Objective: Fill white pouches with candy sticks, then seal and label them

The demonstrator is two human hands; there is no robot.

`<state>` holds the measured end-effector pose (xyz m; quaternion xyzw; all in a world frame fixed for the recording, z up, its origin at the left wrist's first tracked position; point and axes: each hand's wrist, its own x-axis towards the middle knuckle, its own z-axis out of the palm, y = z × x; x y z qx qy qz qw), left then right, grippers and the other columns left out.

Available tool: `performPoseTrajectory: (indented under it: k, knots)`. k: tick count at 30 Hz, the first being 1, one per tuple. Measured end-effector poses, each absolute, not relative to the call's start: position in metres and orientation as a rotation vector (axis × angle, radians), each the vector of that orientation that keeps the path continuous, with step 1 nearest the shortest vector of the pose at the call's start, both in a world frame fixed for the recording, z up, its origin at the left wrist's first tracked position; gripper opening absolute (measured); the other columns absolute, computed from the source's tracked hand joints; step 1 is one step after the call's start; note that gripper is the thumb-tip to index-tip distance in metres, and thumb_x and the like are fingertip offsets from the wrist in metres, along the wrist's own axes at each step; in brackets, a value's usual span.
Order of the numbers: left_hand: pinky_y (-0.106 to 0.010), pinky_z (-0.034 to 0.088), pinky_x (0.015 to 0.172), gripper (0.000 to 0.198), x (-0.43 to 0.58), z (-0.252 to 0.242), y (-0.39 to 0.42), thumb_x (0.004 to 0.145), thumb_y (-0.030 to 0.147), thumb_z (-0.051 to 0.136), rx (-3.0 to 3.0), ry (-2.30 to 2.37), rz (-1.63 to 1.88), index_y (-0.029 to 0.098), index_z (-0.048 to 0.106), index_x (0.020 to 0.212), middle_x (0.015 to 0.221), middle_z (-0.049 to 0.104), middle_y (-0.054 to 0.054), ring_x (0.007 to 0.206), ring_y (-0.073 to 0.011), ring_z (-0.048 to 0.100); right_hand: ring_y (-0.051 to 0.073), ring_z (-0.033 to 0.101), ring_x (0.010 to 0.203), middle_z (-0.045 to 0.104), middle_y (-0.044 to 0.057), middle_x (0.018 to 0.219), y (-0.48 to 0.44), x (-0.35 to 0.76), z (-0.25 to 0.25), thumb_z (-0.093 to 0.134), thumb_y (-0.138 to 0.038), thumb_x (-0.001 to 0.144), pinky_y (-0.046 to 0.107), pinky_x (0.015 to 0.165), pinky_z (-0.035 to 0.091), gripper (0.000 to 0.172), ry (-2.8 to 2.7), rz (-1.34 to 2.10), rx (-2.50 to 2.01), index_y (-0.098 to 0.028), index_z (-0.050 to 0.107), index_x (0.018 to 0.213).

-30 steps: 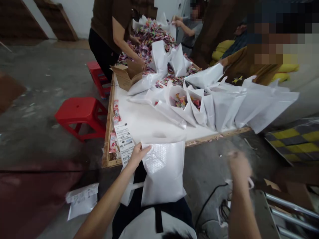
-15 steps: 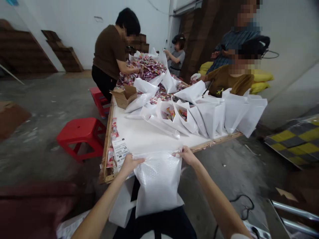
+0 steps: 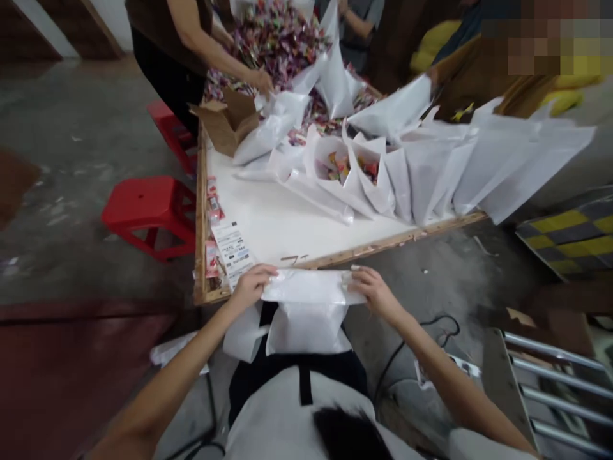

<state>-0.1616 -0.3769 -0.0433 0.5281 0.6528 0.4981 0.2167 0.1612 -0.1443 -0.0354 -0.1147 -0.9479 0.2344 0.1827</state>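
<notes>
A white padded mailer bag (image 3: 306, 316) hangs over my lap at the near edge of the table (image 3: 287, 233). Its top flap is folded over. My left hand (image 3: 251, 286) pinches the flap's left end and my right hand (image 3: 373, 291) pinches its right end. Both hands are closed on the bag. A strip of printed shipping labels (image 3: 233, 250) lies on the table just beyond my left hand.
Several open white bags (image 3: 421, 172) holding wrapped sweets lean in a row across the table. A heap of sweets (image 3: 278, 38) and a cardboard box (image 3: 227, 121) sit farther back, where other people work. A red stool (image 3: 143, 214) stands left; metal rollers (image 3: 550, 383) right.
My right hand came from the lower right to the bag's top corner. The bag's top edge has since been folded down, and the view has tilted lower.
</notes>
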Motion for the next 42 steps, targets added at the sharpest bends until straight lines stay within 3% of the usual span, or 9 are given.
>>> performPoseTrajectory:
  k: [6, 11, 15, 18, 21, 25, 31, 35, 42]
  knots:
    - [-0.041, 0.056, 0.088, 0.018, -0.171, -0.043, -0.372, 0.067, 0.015, 0.053, 1.507, 1.817, 1.317, 0.024, 0.055, 0.052, 0.092, 0.078, -0.009, 0.095, -0.0254, 0.072, 0.028, 0.059, 0.128, 0.067, 0.01, 0.131, -0.158, 0.137, 0.011, 0.05, -0.014, 0.088, 0.057, 0.114, 0.043, 0.04, -2.565, 0.635, -0.452, -0.027, 0.073, 0.118]
    - [-0.041, 0.055, 0.092, 0.011, -0.169, -0.03, -0.378, 0.072, 0.02, 0.056, 1.46, 1.752, 1.217, 0.024, 0.061, 0.063, 0.099, 0.077, -0.011, 0.101, -0.0276, 0.071, 0.034, 0.048, 0.139, 0.059, 0.015, 0.147, -0.22, 0.101, -0.035, 0.06, -0.047, 0.094, 0.06, 0.121, 0.031, 0.049, -2.785, 0.687, -0.202, -0.025, 0.062, 0.138]
    - [-0.037, 0.055, 0.089, 0.021, -0.15, -0.033, -0.381, 0.074, 0.027, 0.068, 1.342, 1.817, 1.268, 0.022, 0.066, 0.094, 0.108, 0.07, -0.011, 0.103, -0.0264, 0.066, 0.031, 0.059, 0.122, 0.069, 0.015, 0.124, -0.21, 0.111, -0.076, 0.054, -0.052, 0.095, 0.057, 0.114, 0.039, 0.045, -2.35, 0.85, -0.789, -0.02, 0.065, 0.126]
    - [-0.035, 0.055, 0.084, 0.017, -0.133, -0.04, -0.376, 0.076, 0.025, 0.068, 1.249, 1.935, 1.39, 0.023, 0.063, 0.093, 0.1, 0.065, -0.007, 0.095, -0.0235, 0.063, 0.026, 0.065, 0.091, 0.071, 0.01, 0.096, -0.188, 0.116, -0.082, 0.066, -0.059, 0.081, 0.044, 0.087, 0.054, 0.049, -1.906, 1.166, -1.16, -0.018, 0.064, 0.106]
    - [-0.035, 0.055, 0.086, 0.017, -0.12, -0.042, -0.385, 0.082, 0.028, 0.068, 1.174, 2.076, 1.558, 0.024, 0.062, 0.097, 0.104, 0.063, -0.007, 0.096, -0.0225, 0.063, 0.02, 0.06, 0.074, 0.067, 0.004, 0.08, -0.169, 0.109, -0.075, 0.073, -0.06, 0.071, 0.034, 0.071, 0.052, 0.047, -1.767, 1.312, -1.189, -0.019, 0.059, 0.091]
    - [-0.04, 0.053, 0.095, 0.031, -0.105, -0.057, -0.431, 0.083, 0.039, 0.072, 0.769, 2.509, 1.797, 0.023, 0.056, 0.106, 0.111, 0.06, -0.009, 0.103, -0.025, 0.062, 0.023, 0.062, 0.086, 0.067, 0.007, 0.092, -0.146, 0.1, -0.063, 0.067, -0.056, 0.075, 0.041, 0.084, 0.053, 0.046, -1.775, 1.007, -1.186, -0.018, 0.057, 0.098]
    - [-0.046, 0.051, 0.094, 0.064, -0.095, -0.105, -0.479, 0.049, 0.043, 0.09, 0.234, 2.302, 1.563, 0.021, 0.058, 0.099, 0.099, 0.065, -0.007, 0.099, -0.0297, 0.065, 0.035, 0.053, 0.125, 0.06, 0.018, 0.123, -0.178, 0.094, -0.029, 0.066, -0.04, 0.083, 0.06, 0.112, 0.039, 0.041, -1.874, 0.417, -0.982, -0.018, 0.057, 0.116]
    - [-0.038, 0.053, 0.077, 0.05, -0.092, -0.087, -0.497, 0.057, 0.05, 0.084, 0.237, 1.836, 1.481, 0.018, 0.068, 0.092, 0.086, 0.072, -0.006, 0.08, -0.0257, 0.066, 0.026, 0.065, 0.102, 0.068, 0.009, 0.102, -0.257, 0.072, -0.007, 0.058, -0.036, 0.093, 0.049, 0.1, 0.053, 0.02, -2.125, 0.977, -0.657, -0.022, 0.061, 0.107]
    - [-0.037, 0.055, 0.079, 0.028, -0.071, -0.042, -0.562, 0.068, 0.042, 0.079, 0.447, 1.496, 1.076, 0.016, 0.073, 0.079, 0.077, 0.074, -0.003, 0.077, -0.0252, 0.068, 0.021, 0.072, 0.093, 0.068, 0.011, 0.119, -0.35, 0.008, -0.052, 0.085, -0.048, 0.07, 0.044, 0.087, 0.06, 0.082, -1.839, 2.263, -0.773, -0.025, 0.039, 0.134]
